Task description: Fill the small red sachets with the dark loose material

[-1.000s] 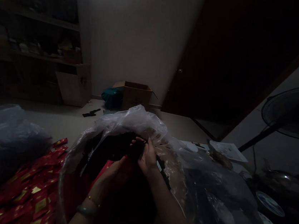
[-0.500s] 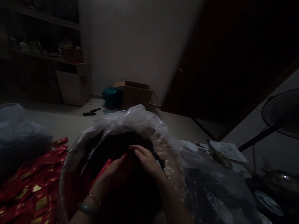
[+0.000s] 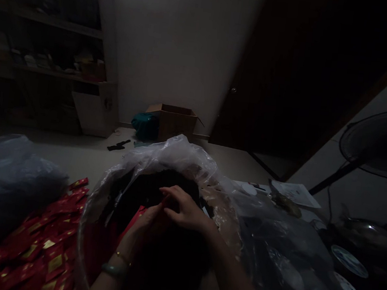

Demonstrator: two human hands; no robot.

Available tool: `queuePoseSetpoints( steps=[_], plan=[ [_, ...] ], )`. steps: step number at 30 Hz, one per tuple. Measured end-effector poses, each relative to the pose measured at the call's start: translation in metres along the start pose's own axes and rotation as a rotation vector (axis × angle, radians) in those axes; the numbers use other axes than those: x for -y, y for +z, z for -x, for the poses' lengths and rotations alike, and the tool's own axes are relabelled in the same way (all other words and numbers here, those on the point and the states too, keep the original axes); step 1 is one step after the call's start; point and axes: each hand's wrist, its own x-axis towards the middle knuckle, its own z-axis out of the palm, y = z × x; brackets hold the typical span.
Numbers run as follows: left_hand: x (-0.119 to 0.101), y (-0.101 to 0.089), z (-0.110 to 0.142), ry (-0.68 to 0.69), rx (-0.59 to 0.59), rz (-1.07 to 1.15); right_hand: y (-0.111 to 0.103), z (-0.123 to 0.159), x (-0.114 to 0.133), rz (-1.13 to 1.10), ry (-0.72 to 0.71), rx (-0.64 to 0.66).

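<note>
Both hands are over a large clear plastic bag [image 3: 179, 148] that stands open and holds dark loose material [image 3: 167, 178]. My left hand [image 3: 144, 225] is closed around a red packet [image 3: 135, 217], much of it hidden by the hand and deep shadow. My right hand [image 3: 188, 209] is bent over the packet's upper end, its fingers curled and its thumb below them. Whatever lies between those fingers is too dark to make out. On the left, many red packets with gold labels [image 3: 55, 263] lie in a heap.
A filled plastic bag [image 3: 11, 180] sits at left beyond the heap. At right are a sheet of clear plastic [image 3: 279, 248], patterned dishes [image 3: 350, 261] and a fan [image 3: 382, 141]. An open cardboard box [image 3: 178, 122] and a teal bag [image 3: 146, 125] stand by the wall.
My right hand has shifted slightly left and its fingers have curled, with the thumb now showing below. My left hand stays in place with the red packet.
</note>
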Motion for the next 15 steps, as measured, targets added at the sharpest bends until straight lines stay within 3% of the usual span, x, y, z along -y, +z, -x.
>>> queuePoseSetpoints(
  steps=[3,5,8,12,15],
  plan=[
    [0.002,-0.004,-0.005,0.090,0.045,0.120,-0.004,0.004,-0.002,0.058,0.020,-0.146],
    [0.003,-0.006,-0.005,0.107,0.039,0.136,-0.003,0.009,-0.004,0.109,0.068,-0.170],
    [0.003,-0.007,-0.002,0.086,0.058,0.085,0.001,0.015,-0.005,0.146,0.113,-0.103],
    [0.004,-0.008,0.001,0.090,0.204,0.053,0.005,0.012,-0.001,0.208,0.176,-0.037],
    [0.004,-0.015,0.001,0.038,0.169,0.018,0.007,0.006,0.000,0.294,0.260,0.033]
  ],
)
